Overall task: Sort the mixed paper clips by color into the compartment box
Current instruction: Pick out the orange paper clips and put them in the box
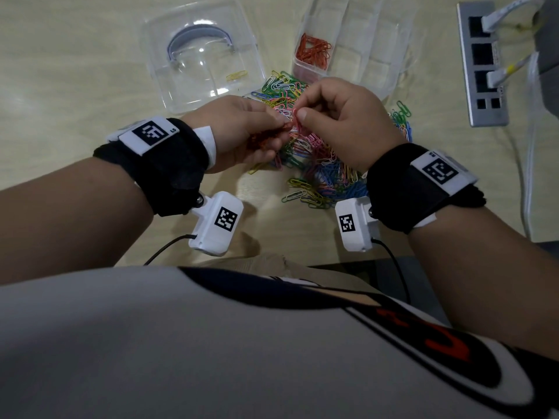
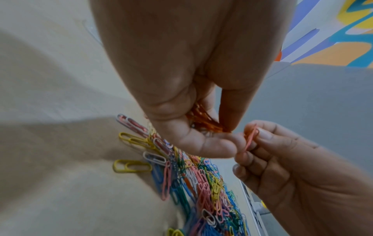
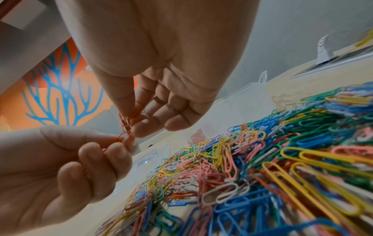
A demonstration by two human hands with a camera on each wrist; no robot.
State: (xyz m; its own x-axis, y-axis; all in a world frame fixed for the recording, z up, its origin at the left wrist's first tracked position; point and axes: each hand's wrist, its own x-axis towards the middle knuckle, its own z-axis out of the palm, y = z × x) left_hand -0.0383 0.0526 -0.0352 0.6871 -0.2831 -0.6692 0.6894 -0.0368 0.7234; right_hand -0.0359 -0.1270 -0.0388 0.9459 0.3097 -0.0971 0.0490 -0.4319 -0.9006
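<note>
1. Table (image 1: 75, 71) filled the top half of the head view; the lower half was blocked by the person's shirt (image 1: 211, 343) and forearms.
2. Clear lid (image 1: 199, 52) sat upper left of centre, one yellow clip (image 1: 237, 75) lying in it.
3. Compartment box (image 1: 375, 43) sat upper centre-right, its top edge cut off by the frame. Its near-left compartment held orange clips (image 1: 313, 51); the other compartments were too washed out to read.
4. Mixed clip pile (image 1: 314, 173) spread across mid-frame below the box, largely hidden under both hands.
5. Power strip (image 1: 484, 68) ran along the upper right, cables plugged in and partly cut off.
6. Left hand (image 1: 242, 131) was at centre, fingers curled round a bunch of orange clips (image 2: 203, 119); count unreadable, mostly hidden in the palm.
7. Right hand (image 1: 341, 122) was just right of it, thumb and forefinger pinching one pink clip (image 2: 250, 137), the clip touching the left fingertips (image 2: 228, 143).
8. In the right wrist view the clip (image 3: 126, 127) between the hands was blurred; whether it was hooked to another clip could not be told.
</note>
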